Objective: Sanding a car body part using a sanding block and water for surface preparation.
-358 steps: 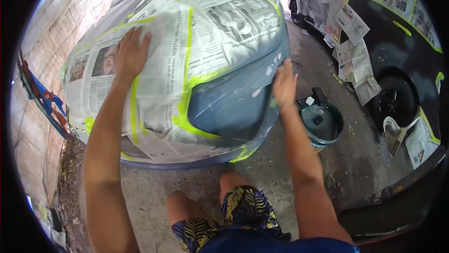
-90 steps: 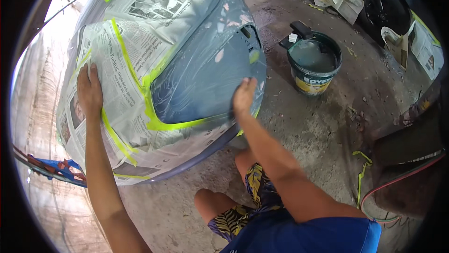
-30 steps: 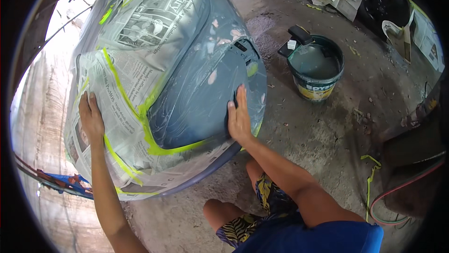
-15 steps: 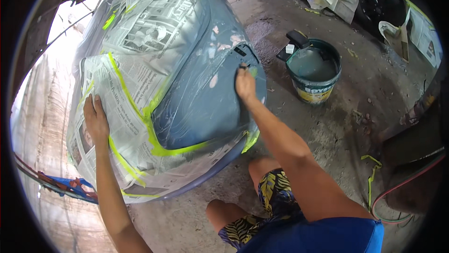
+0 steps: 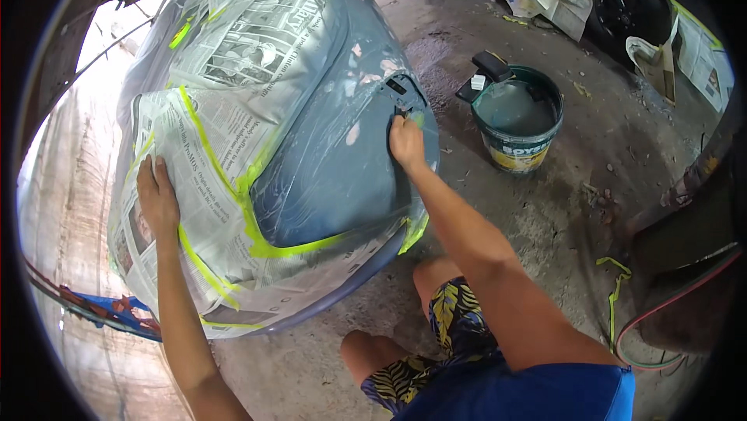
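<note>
A car body panel [image 5: 327, 180] in dull blue-grey, with pale patches and a wet-looking sheen, lies in front of me. Newspaper [image 5: 218, 137] edged with bright yellow-green tape [image 5: 250, 222] covers the area around it. My left hand [image 5: 158, 197] rests flat on the newspaper at the left, fingers stretched out. On the panel's right side, just below a recess [image 5: 401, 88], my right hand [image 5: 407, 143] is closed. A small dark piece [image 5: 401, 110] shows at its fingertips; the hand hides the rest, so its kind is unclear.
To the right on the concrete floor [image 5: 498, 219] stands a dark green bucket [image 5: 519, 139] of cloudy water, with dark blocks [image 5: 492, 64] on its rim. Behind it is a car wheel [image 5: 622, 5] beside newspaper sheets. A red hose [image 5: 661, 308] curves at lower right, near a tape strip [image 5: 614, 296].
My right hand has shifted very slightly nearer me on the panel, still closed. The left hand stays on the newspaper. The whole view has moved a little.
</note>
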Available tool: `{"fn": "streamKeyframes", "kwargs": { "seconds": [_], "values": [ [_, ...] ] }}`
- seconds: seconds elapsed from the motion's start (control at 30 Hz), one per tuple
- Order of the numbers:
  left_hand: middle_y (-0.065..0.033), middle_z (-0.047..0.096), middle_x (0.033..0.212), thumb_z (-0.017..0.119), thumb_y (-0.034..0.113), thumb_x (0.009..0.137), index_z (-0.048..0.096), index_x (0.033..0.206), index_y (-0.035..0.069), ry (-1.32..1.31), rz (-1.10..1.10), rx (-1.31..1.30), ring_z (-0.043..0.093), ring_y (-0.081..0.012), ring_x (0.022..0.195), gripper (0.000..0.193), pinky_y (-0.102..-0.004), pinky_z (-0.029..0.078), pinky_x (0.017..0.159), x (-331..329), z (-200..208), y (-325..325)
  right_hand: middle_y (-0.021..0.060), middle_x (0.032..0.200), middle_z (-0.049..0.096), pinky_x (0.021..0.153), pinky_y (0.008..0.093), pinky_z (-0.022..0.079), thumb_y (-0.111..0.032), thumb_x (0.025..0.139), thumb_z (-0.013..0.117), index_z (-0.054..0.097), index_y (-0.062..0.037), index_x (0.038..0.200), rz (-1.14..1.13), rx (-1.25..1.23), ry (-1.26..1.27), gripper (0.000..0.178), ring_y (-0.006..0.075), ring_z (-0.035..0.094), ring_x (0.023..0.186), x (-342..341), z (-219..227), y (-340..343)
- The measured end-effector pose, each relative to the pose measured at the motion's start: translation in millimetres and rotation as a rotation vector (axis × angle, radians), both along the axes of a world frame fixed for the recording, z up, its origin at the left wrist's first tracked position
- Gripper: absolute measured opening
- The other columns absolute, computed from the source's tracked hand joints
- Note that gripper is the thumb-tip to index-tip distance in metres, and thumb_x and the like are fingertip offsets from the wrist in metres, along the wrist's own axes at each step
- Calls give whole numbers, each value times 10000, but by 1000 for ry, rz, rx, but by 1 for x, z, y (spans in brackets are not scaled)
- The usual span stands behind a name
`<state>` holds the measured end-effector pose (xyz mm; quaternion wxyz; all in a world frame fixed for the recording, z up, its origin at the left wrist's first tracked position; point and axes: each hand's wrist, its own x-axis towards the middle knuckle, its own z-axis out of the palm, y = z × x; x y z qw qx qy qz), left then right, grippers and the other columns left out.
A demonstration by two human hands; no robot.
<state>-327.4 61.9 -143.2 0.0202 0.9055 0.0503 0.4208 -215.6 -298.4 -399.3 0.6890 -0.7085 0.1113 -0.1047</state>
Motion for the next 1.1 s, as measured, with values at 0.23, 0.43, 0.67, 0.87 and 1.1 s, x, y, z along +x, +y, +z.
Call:
{"fn": "streamKeyframes", "kwargs": {
  "seconds": [0.23,0.43,0.67,0.87,1.1],
  "values": [
    [-259,490,1469,437,438,1067,493,1429,-56,15,4,-2,441,-390,1380,615,-406,315,1162,2,2,-1,364,1374,519,1092,425,425,-249,974,370,487,69,1418,10,-41,-35,558,463,535,1270,13,-4,-4],
    [-264,507,1451,449,420,1066,500,1416,-67,12,27,-42,455,-396,1365,601,-412,326,1156,-2,1,-5,351,1425,487,1146,438,355,-235,991,360,479,113,1398,-257,-78,-313,549,466,480,1327,20,-7,4],
    [-255,510,1452,431,455,1064,510,1418,-45,14,1,12,454,-396,1368,618,-406,323,1158,-2,1,-1,287,1462,499,1173,391,317,-248,1032,382,459,97,1426,-60,-124,-621,530,422,446,1392,6,-10,11],
    [-244,485,1478,426,459,1057,495,1431,-42,21,20,-18,433,-380,1392,629,-413,310,1171,-2,-1,-1,322,1370,553,1125,437,380,-211,994,358,459,62,1436,-68,-43,-405,529,475,513,1296,9,-12,5],
    [-260,495,1463,445,429,1064,489,1423,-65,14,8,-9,450,-396,1372,612,-406,322,1157,-1,0,0,289,1376,570,1077,430,433,-198,995,358,517,63,1391,-112,-166,-543,500,438,557,1271,15,-19,6]
  ]
}}
